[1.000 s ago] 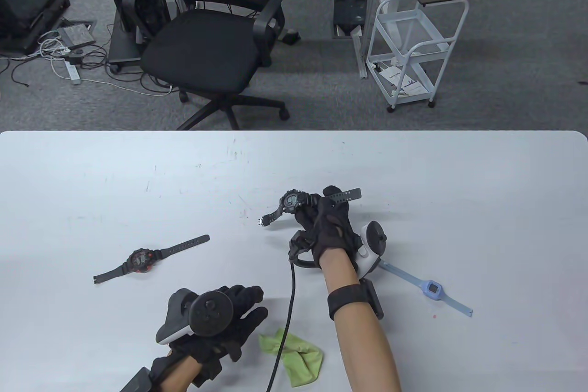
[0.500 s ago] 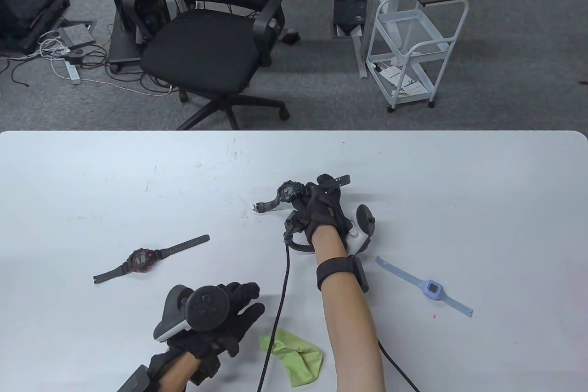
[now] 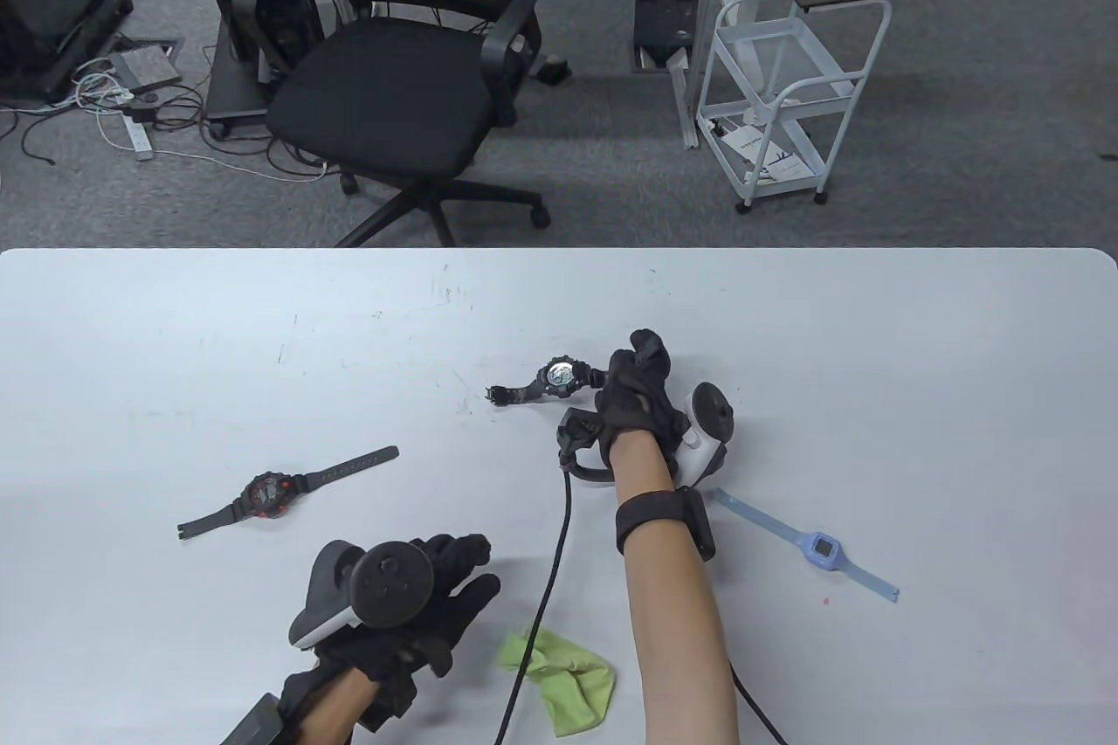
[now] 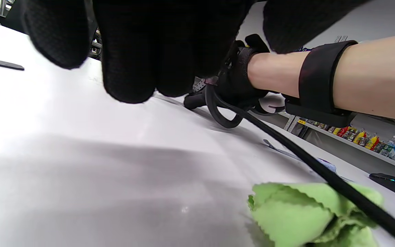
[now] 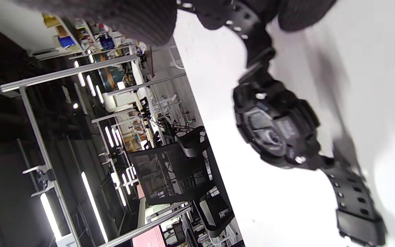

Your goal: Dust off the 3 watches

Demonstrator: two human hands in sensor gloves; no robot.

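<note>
A black digital watch (image 3: 560, 378) is at the table's middle, and my right hand (image 3: 640, 361) grips its right strap. In the right wrist view the watch (image 5: 275, 132) hangs tilted just over the table, its strap running up between my gloved fingers (image 5: 142, 20). A black watch with a red face (image 3: 266, 493) lies flat at the left. A light blue watch (image 3: 821, 548) lies flat to the right of my right forearm. A crumpled green cloth (image 3: 559, 679) (image 4: 303, 212) lies near the front edge. Beside it, my left hand (image 3: 463, 575) hovers with relaxed fingers (image 4: 132, 61) and holds nothing.
A black cable (image 3: 546, 596) (image 4: 286, 144) runs from my right wrist across the green cloth to the front edge. Beyond the white table (image 3: 262, 317) stand an office chair (image 3: 393, 81) and a white wire cart (image 3: 786, 81) on the floor.
My right hand carried the black watch a little farther away, then back, and turned. The strap's free end, which stuck out to the right, is now hidden in the hand. The left hand barely moved.
</note>
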